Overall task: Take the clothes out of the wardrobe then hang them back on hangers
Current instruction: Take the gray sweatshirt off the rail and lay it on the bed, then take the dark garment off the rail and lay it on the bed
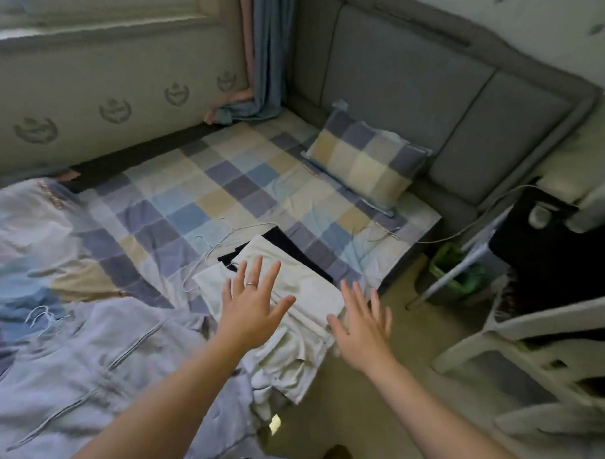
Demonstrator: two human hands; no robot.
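Observation:
A pile of folded white clothes [306, 288] lies at the near edge of the checked bed, with a black garment [287, 240] under its far end. My left hand [254, 303] hovers over the pile, fingers spread and straight, a ring on one finger. My right hand [363, 320] is spread open just right of the pile, over the bed's edge. Thin wire hangers [222, 240] lie on the sheet left of the clothes, and another hanger [42, 318] rests on the pale blue quilt. The wardrobe is out of view.
A checked pillow [365, 163] leans on the grey headboard [419, 85]. A pale blue quilt [84, 352] covers the near left. Right of the bed stand a white chair [516, 343], a green bin [454, 272] and a black bedside unit [547, 244].

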